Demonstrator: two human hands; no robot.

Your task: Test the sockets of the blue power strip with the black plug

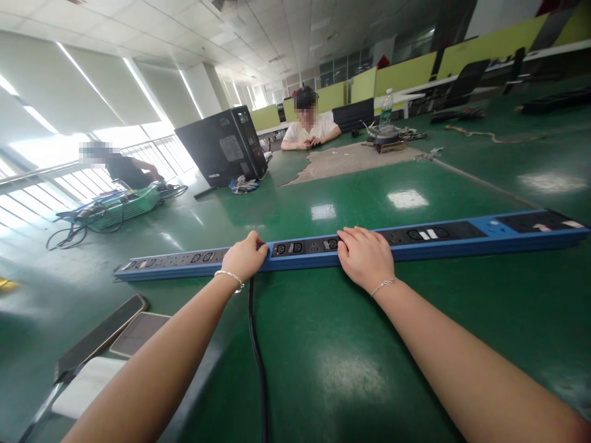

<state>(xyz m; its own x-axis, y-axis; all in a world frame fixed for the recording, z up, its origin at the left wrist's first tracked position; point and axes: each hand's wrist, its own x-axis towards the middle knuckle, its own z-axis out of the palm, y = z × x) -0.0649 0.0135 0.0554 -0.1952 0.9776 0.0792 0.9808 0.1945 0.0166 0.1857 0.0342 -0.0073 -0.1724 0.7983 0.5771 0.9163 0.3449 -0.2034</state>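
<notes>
A long blue power strip [305,260] with black socket panels lies across the green table in front of me. My left hand [245,253] is closed around it left of the middle, with the fingertips partly hidden behind the hand. Farther right, my right hand [368,255] grips the same strip, its fingers bent over the top and the thumb along the near side. From below my left hand a black cable [253,344] runs toward me; its upper end is hidden. Each wrist wears a thin bracelet.
A phone-like slab [104,332] and a white item [90,384] lie left of my forearm. Beyond the strip stand a black computer case [226,147], gloves [243,185], a green basket with cables [132,208] and a bottle [386,109]. Two people sit farther off.
</notes>
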